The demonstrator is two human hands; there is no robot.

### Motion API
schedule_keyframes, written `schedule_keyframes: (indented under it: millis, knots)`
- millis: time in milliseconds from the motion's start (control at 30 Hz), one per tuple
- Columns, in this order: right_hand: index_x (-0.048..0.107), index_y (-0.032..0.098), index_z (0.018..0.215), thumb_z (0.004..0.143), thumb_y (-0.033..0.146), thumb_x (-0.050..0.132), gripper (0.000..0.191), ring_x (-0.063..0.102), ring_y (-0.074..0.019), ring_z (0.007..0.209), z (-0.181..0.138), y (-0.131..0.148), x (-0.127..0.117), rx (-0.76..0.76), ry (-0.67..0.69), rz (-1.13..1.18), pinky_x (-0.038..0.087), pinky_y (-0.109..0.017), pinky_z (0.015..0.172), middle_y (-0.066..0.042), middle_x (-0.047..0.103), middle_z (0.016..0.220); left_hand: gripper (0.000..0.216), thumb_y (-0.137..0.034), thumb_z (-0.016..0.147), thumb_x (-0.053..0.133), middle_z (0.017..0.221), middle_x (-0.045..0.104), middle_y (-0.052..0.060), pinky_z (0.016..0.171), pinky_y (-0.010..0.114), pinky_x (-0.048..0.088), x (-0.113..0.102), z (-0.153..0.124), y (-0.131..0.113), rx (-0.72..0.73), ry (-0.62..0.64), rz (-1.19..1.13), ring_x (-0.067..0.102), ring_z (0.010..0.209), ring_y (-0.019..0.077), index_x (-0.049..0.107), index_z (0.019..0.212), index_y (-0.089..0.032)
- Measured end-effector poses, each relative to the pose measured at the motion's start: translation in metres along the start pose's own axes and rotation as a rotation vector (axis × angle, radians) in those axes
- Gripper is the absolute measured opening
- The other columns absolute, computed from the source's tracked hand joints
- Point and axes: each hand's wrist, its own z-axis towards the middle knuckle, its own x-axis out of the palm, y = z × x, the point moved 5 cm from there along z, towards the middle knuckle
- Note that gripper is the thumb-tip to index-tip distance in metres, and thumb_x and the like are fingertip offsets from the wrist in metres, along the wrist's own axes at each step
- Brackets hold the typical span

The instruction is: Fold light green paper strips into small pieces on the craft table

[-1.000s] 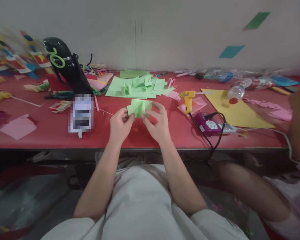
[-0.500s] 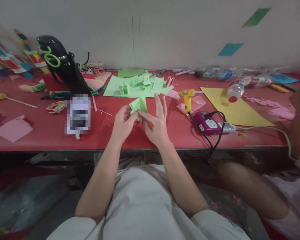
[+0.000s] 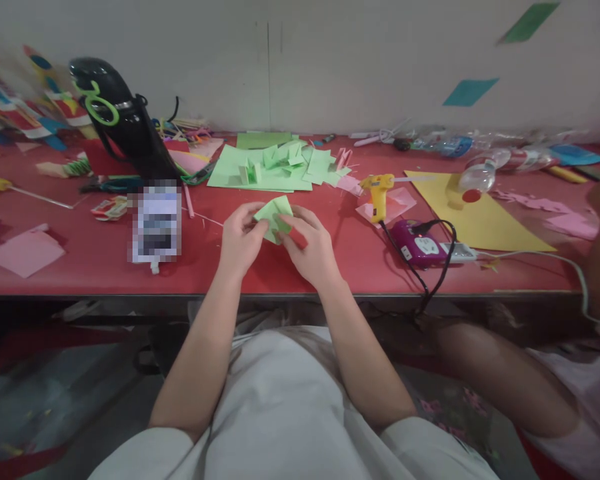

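Note:
A small folded piece of light green paper [image 3: 275, 215] is held between both my hands just above the red table [image 3: 80, 267]. My left hand [image 3: 241, 239] pinches its left side with curled fingers. My right hand [image 3: 310, 248] grips its right side, fingers bent around the fold. Behind the hands lies a pile of green paper sheets and folded pieces [image 3: 275, 167].
A yellow glue gun [image 3: 377, 193] stands right of the pile, with a purple power strip [image 3: 420, 247] and cables beside it. A yellow sheet [image 3: 480, 213] and plastic bottles [image 3: 480, 175] lie at right. A black bag [image 3: 125, 127] and pink paper [image 3: 23, 252] sit at left. Another person's arm [image 3: 500, 387] is at right.
My right hand's fingers, stretched up half a second ago, have curled down onto the green paper. The paper is folded smaller and held lower.

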Motion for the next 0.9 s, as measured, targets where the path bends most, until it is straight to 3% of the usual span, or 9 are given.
schedule_keyframes:
  millis: [133, 267, 400, 600, 767, 900]
  knots:
    - [0.067, 0.023, 0.108, 0.089, 0.026, 0.06, 0.02, 0.063, -0.0221, 0.11, 0.001, -0.001, 0.0, 0.035, 0.014, 0.046, 0.054, -0.041, 0.096, -0.011, 0.062, 0.118, 0.034, -0.017, 0.072, 0.061, 0.074, 0.067, -0.001, 0.055, 0.023, 0.045, -0.001, 0.0, 0.002, -0.04, 0.007, -0.015, 0.059, 0.061, 0.013, 0.063, 0.105, -0.021]
    - [0.067, 0.023, 0.102, 0.086, 0.02, 0.062, 0.016, 0.063, -0.0213, 0.11, 0.0, -0.003, 0.002, 0.037, 0.076, 0.075, 0.055, -0.039, 0.095, -0.011, 0.058, 0.123, 0.023, -0.017, 0.074, 0.058, 0.057, 0.054, -0.005, 0.048, 0.022, 0.037, -0.003, -0.002, 0.001, -0.031, -0.023, 0.017, 0.049, 0.049, 0.0113, 0.059, 0.096, -0.024]
    - [0.067, 0.023, 0.094, 0.091, 0.02, 0.055, 0.013, 0.062, -0.0208, 0.111, -0.001, -0.002, 0.002, 0.013, 0.093, 0.064, 0.053, -0.041, 0.097, -0.011, 0.056, 0.124, 0.013, -0.015, 0.074, 0.056, 0.053, 0.046, -0.006, 0.047, 0.022, 0.033, -0.003, -0.003, -0.001, -0.005, -0.045, 0.05, 0.043, 0.046, 0.0101, 0.058, 0.085, -0.022]
    - [0.068, 0.025, 0.105, 0.093, 0.019, 0.049, 0.023, 0.056, -0.0232, 0.122, -0.001, 0.0, 0.004, -0.012, 0.133, 0.09, 0.053, -0.042, 0.097, -0.012, 0.051, 0.132, 0.007, -0.023, 0.076, 0.062, 0.061, 0.056, -0.003, 0.048, 0.022, 0.037, 0.0, -0.004, 0.002, -0.018, -0.004, 0.029, 0.048, 0.051, 0.0103, 0.058, 0.08, -0.021]
    - [0.068, 0.026, 0.112, 0.093, 0.02, 0.05, 0.027, 0.059, -0.0224, 0.116, -0.004, -0.005, 0.007, 0.027, 0.159, 0.122, 0.057, -0.041, 0.092, -0.011, 0.047, 0.137, 0.02, -0.022, 0.077, 0.062, 0.058, 0.058, -0.003, 0.047, 0.022, 0.036, -0.002, -0.004, 0.006, -0.043, -0.018, 0.027, 0.047, 0.048, 0.0101, 0.062, 0.097, -0.021]
    - [0.07, 0.027, 0.108, 0.095, 0.027, 0.052, 0.023, 0.062, -0.0217, 0.109, -0.002, -0.006, 0.002, 0.017, 0.156, 0.062, 0.055, -0.041, 0.093, -0.01, 0.049, 0.135, 0.028, -0.022, 0.077, 0.06, 0.066, 0.064, 0.0, 0.053, 0.024, 0.042, -0.002, -0.003, 0.011, -0.065, 0.02, 0.061, 0.055, 0.056, 0.0127, 0.07, 0.103, -0.018]
